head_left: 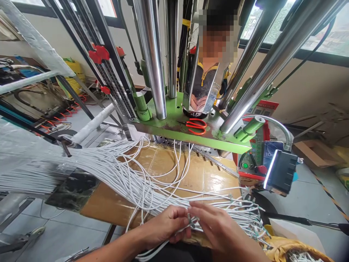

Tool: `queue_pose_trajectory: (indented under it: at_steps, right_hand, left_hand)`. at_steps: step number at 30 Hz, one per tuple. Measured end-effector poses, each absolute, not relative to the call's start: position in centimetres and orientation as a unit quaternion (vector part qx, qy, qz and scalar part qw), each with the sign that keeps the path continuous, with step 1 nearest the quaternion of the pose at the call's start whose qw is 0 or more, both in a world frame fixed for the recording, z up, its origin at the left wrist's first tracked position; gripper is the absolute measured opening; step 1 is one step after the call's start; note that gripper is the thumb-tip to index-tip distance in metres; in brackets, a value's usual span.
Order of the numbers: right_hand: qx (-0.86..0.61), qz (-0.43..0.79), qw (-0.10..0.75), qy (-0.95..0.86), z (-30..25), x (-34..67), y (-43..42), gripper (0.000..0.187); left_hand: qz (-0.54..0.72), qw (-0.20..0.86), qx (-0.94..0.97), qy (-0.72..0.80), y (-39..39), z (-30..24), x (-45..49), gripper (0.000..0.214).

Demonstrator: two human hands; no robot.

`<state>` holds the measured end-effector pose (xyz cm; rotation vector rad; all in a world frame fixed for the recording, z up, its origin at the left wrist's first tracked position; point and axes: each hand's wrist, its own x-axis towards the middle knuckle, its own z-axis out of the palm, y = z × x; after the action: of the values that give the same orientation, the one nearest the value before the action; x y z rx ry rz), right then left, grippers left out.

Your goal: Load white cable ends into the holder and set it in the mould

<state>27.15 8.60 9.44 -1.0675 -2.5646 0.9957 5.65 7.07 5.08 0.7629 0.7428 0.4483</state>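
My left hand (171, 222) is closed, pinching white cables (160, 247) near their ends. Small grey-green terminals (191, 219) stick out between its fingers and my right hand. Beside them, my right hand (218, 222) has its fingers stretched out and loosely cupped, the tips close to the terminals. Whether it touches them is hard to make out. Beyond both hands, a thick bundle of white cables (128, 182) runs across a brown-taped board (215, 174). Many of its ends, with similar terminals, fan out at the right.
A green press plate (174, 129) with chrome columns (152, 62) stands ahead, red-handled scissors (191, 124) on it. A polished cylinder there mirrors a person. At right are a lit lamp (282, 173), a red control box (245, 174) and a yellow sack (280, 244). A white-wrapped frame (92, 123) stands left.
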Motion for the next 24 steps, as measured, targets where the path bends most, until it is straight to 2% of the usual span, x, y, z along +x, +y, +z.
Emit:
queue_pose_trajectory:
  at_steps: [4, 8, 13, 18, 24]
  right_hand:
    - [-0.477, 0.428, 0.186, -0.745, 8.0, 27.4, 8.9, 0.050]
    - [-0.382, 0.482, 0.221, -0.757, 6.2, 25.0, 7.5, 0.054]
    - [-0.419, 0.470, 0.278, -0.725, 4.1, 24.0, 6.4, 0.048]
    - [-0.380, 0.355, 0.319, -0.792, 3.2, 24.7, 5.9, 0.055]
    - [-0.385, 0.329, 0.312, -0.804, 3.6, 23.7, 5.4, 0.058]
  left_hand:
    - [0.224, 0.838, 0.346, 0.358, 7.0, 4.7, 5.8, 0.039]
    - [0.285, 0.866, 0.253, 0.324, 7.1, 4.7, 6.7, 0.038]
    - [0.284, 0.860, 0.240, 0.349, 6.5, 5.2, 7.3, 0.041]
    - [0.237, 0.887, 0.226, 0.325, 5.5, 5.2, 6.6, 0.047]
    - [0.285, 0.826, 0.334, 0.353, 6.0, 4.7, 5.4, 0.038]
